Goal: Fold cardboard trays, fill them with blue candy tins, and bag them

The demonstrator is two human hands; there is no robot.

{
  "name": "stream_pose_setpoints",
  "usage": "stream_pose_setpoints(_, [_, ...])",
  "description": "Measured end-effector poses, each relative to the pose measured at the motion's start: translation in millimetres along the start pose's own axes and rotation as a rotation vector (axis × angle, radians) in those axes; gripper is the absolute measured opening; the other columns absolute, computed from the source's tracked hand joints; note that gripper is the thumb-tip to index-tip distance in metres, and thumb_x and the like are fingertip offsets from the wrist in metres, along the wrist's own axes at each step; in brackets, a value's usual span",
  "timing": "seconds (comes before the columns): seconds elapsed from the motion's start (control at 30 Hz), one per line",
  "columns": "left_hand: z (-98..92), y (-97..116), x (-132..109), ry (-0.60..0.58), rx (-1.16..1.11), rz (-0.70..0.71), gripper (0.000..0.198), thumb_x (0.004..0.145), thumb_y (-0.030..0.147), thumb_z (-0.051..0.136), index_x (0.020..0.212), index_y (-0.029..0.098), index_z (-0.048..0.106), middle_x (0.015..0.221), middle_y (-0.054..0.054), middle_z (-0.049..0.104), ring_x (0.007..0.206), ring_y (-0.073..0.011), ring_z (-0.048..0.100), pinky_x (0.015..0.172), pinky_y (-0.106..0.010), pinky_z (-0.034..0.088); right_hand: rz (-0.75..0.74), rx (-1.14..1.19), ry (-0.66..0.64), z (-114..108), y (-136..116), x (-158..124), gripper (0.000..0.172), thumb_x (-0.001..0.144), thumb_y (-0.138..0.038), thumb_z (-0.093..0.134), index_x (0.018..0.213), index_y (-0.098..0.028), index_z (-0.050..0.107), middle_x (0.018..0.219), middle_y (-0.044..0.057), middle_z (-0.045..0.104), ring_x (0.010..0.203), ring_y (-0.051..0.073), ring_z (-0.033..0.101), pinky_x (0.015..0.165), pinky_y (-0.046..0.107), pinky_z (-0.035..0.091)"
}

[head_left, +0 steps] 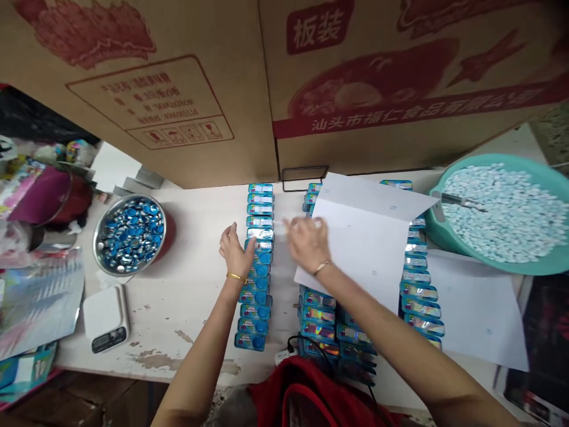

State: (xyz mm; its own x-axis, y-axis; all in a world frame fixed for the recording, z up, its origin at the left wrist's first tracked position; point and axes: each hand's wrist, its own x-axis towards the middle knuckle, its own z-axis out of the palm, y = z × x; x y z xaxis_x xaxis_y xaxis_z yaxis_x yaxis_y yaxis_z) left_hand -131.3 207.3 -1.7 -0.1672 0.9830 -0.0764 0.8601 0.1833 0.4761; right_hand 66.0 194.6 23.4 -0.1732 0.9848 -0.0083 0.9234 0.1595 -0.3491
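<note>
White table (195,219); blue cases (256,271), long axes left-right

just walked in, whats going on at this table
A person is working bare-handed over a column of small blue cases. The left hand is open at the column's left side. The right hand, blurred, is near the left edge of a white sheet; whether it holds anything is unclear. A metal bowl of blue-and-silver pieces stands left, a teal basin of pale pieces right.
</note>
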Motion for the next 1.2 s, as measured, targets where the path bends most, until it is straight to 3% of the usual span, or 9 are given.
stream_pose_setpoints(0.13, [-8.4, 37.4, 21.2, 0.087, -0.282, 0.223, 0.030, 0.086, 0.038, 0.055, 0.107, 0.018, 0.061, 0.110, -0.010, 0.061, 0.107, -0.0230, 0.055, 0.094, -0.040, 0.042, 0.280, -0.114, 0.458, -60.9, 97.9, 8.9, 0.069, 0.084, -0.052, 0.051, 0.141, -0.017, 0.035, 0.135, 0.019, 0.044, 0.128, 0.042, 0.025, 0.099, 0.062, 0.014])
stream_pose_setpoints(0.27, [-5.6, 101.0, 45.6, 0.009, -0.542, 0.382, 0.025, 0.087, 0.036, 0.055, 0.103, 0.018, 0.062, 0.098, -0.006, 0.065, 0.091, -0.0166, 0.061, 0.080, -0.030, 0.048, 0.264, -0.153, 0.271, -74.8, 165.0, -9.5, 0.036, 0.089, -0.038, 0.042, 0.111, -0.016, 0.062, 0.095, 0.017, 0.063, 0.097, 0.036, 0.049, 0.088, 0.057, 0.029])
stream_pose_setpoints(0.33, [-0.3, 134.7, 53.8, -0.053, -0.607, 0.459, 0.025, 0.086, 0.034, 0.056, 0.104, 0.017, 0.062, 0.093, -0.005, 0.066, 0.086, -0.0152, 0.061, 0.076, -0.028, 0.048, 0.221, -0.145, 0.165, -67.0, 171.6, -27.1, 0.032, 0.090, -0.024, 0.037, 0.094, -0.017, 0.067, 0.085, 0.014, 0.063, 0.086, 0.030, 0.051, 0.078, 0.046, 0.036])
stream_pose_setpoints(0.43, [15.4, 177.7, 61.8, -0.154, -0.579, 0.602, 0.024, 0.086, 0.031, 0.056, 0.104, 0.016, 0.062, 0.091, -0.005, 0.066, 0.083, -0.0147, 0.061, 0.075, -0.027, 0.047, 0.183, -0.138, 0.253, -49.6, 162.7, -50.2, 0.029, 0.090, -0.018, 0.038, 0.100, -0.018, 0.065, 0.096, 0.012, 0.062, 0.089, 0.027, 0.049, 0.074, 0.039, 0.037])
stream_pose_setpoints(0.6, [64.5, 220.6, 68.8, -0.421, -0.120, 0.846, 0.024, 0.086, 0.025, 0.052, 0.106, 0.017, 0.063, 0.101, -0.008, 0.065, 0.094, -0.0199, 0.059, 0.084, -0.034, 0.045, 0.070, -0.017, 0.243, -24.4, 148.6, -66.4, 0.018, 0.091, -0.022, 0.044, 0.095, -0.019, 0.062, 0.093, 0.009, 0.062, 0.089, 0.024, 0.049, 0.075, 0.036, 0.037])
stream_pose_setpoints(0.8, [110.7, 218.7, 51.4, -0.579, 0.365, 0.992, 0.030, 0.083, 0.032, 0.059, 0.108, 0.017, 0.061, 0.128, -0.013, 0.053, 0.121, -0.0308, 0.043, 0.096, -0.047, 0.032, 0.095, 0.160, 0.254, -4.1, 155.0, -72.5, 0.020, 0.093, -0.028, 0.041, 0.098, -0.018, 0.058, 0.096, 0.009, 0.062, 0.090, 0.023, 0.051, 0.078, 0.035, 0.038])
stream_pose_setpoints(0.97, [94.1, 191.9, 30.6, -0.522, 0.278, 0.920, 0.021, 0.092, 0.031, 0.045, 0.097, 0.017, 0.060, 0.105, -0.009, 0.062, 0.103, -0.0235, 0.053, 0.088, -0.040, 0.035, 0.281, -0.011, 0.379, -14.1, 166.3, -62.2, 0.031, 0.095, -0.032, 0.038, 0.115, -0.018, 0.056, 0.115, 0.012, 0.058, 0.109, 0.027, 0.046, 0.093, 0.043, 0.028])
stream_pose_setpoints(1.07, [78.5, 177.1, 23.7, -0.542, 0.239, 0.837, 0.025, 0.094, 0.031, 0.040, 0.092, 0.018, 0.061, 0.091, -0.006, 0.064, 0.088, -0.0208, 0.057, 0.080, -0.036, 0.037, 0.230, 0.022, 0.232, -21.6, 164.9, -49.0, 0.029, 0.096, -0.032, 0.035, 0.096, -0.019, 0.062, 0.093, 0.008, 0.063, 0.093, 0.023, 0.050, 0.085, 0.038, 0.029])
stream_pose_setpoints(1.2, [72.2, 167.4, 17.5, -0.416, 0.166, 0.906, 0.026, 0.092, 0.030, 0.045, 0.112, 0.020, 0.060, 0.102, -0.008, 0.064, 0.093, -0.0224, 0.055, 0.078, -0.036, 0.038, 0.172, 0.133, 0.085, -26.4, 152.9, -33.3, 0.031, 0.096, -0.031, 0.033, 0.083, -0.020, 0.059, 0.085, 0.005, 0.064, 0.085, 0.021, 0.051, 0.075, 0.034, 0.028])
